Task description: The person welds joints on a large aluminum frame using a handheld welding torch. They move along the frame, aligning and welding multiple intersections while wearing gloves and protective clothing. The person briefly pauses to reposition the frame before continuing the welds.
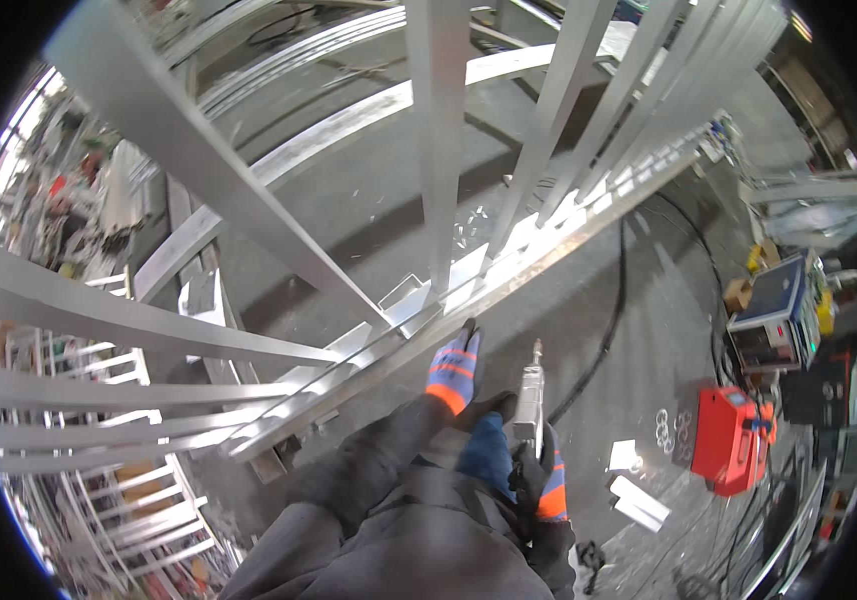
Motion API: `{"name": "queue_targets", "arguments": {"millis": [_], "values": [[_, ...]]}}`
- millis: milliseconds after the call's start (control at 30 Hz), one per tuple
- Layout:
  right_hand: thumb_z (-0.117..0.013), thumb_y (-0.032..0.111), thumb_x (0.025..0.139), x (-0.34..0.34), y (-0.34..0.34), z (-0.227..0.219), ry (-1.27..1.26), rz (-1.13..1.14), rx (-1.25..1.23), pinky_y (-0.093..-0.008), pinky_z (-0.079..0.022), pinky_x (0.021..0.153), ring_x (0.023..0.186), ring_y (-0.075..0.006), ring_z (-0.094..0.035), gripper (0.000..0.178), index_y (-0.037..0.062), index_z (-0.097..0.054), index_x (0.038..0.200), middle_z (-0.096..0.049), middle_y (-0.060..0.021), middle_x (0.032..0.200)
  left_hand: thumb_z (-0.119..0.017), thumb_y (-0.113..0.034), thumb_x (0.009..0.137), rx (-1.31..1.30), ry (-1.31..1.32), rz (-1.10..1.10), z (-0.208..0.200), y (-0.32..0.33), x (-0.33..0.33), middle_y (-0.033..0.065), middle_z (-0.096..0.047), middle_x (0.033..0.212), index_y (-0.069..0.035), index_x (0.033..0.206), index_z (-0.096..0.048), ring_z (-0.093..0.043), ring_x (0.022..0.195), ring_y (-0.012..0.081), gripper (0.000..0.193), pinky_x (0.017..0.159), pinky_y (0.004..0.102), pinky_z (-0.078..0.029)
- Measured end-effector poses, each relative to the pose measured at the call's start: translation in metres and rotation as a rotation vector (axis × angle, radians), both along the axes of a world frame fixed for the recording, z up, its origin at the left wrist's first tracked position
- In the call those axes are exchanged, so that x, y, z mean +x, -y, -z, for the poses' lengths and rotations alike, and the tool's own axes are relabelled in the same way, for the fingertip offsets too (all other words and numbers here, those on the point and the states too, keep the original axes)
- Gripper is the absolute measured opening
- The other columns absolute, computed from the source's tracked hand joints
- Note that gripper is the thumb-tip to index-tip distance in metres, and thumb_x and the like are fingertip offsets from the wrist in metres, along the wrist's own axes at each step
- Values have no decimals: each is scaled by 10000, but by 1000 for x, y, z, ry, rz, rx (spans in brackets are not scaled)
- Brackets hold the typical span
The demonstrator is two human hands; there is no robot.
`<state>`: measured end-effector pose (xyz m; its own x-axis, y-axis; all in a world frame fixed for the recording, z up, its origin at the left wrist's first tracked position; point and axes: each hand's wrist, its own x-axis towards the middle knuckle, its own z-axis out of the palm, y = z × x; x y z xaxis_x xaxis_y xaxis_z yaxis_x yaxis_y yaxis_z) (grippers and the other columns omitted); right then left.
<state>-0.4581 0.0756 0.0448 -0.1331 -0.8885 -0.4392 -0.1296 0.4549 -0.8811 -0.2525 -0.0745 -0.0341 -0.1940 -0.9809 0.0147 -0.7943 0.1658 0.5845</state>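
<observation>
My left hand (pixel 457 370), in a blue-grey glove with an orange cuff, reaches forward with its fingers stretched out. Its fingertips are at the near edge of the long metal bottom rail (pixel 549 258) of a barred frame. Silver flat bars (pixel 439 150) rise from that rail and fan out across the upper view. In my right hand (pixel 539 478), gloved alike, is a silver welding gun (pixel 530 400) with a narrow copper-coloured nozzle. Its tip points forward toward the rail and stays apart from it. The right fingers wrap round the handle, partly hidden by the gun's body.
A black cable (pixel 617 320) curves over the grey floor to the right. Beyond it stand a red machine (pixel 729 440) and a blue-and-white box-shaped unit (pixel 774 325). White pieces (pixel 639 503) and rings (pixel 663 430) lie on the floor. White barred frames (pixel 139 510) stand at lower left.
</observation>
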Motion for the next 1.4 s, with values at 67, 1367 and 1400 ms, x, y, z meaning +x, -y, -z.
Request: {"name": "queue_targets", "arguments": {"millis": [67,1367,1400], "values": [[-522,184,1029,-39,17,-13,32,-7,65,-301,-434,444,531,-137,-543,359,84,-491,1373,-584,-57,818,-658,-108,850,61,47,-120,0,38,-29,211,-358,1631,-51,1549,-406,-586,1234,434,745,1038,484,-500],[-446,596,1046,-158,345,-15,898,-337,740,-293,-394,402,434,-164,-493,544,78,-614,1024,-563,-77,594,-588,-134,1004,313,302,-475,-7,102,-47,191,-303,1674,-313,1614,-342,-668,1131,411,681,959,466,-542],[-447,589,1048,-158,346,-14,937,-347,731,-295,-397,406,437,-163,-495,537,80,-613,1018,-562,-76,593,-585,-139,1008,304,302,-475,-7,102,-47,200,-315,1666,-313,1615,-341,-664,1143,413,677,966,467,-539]]}}
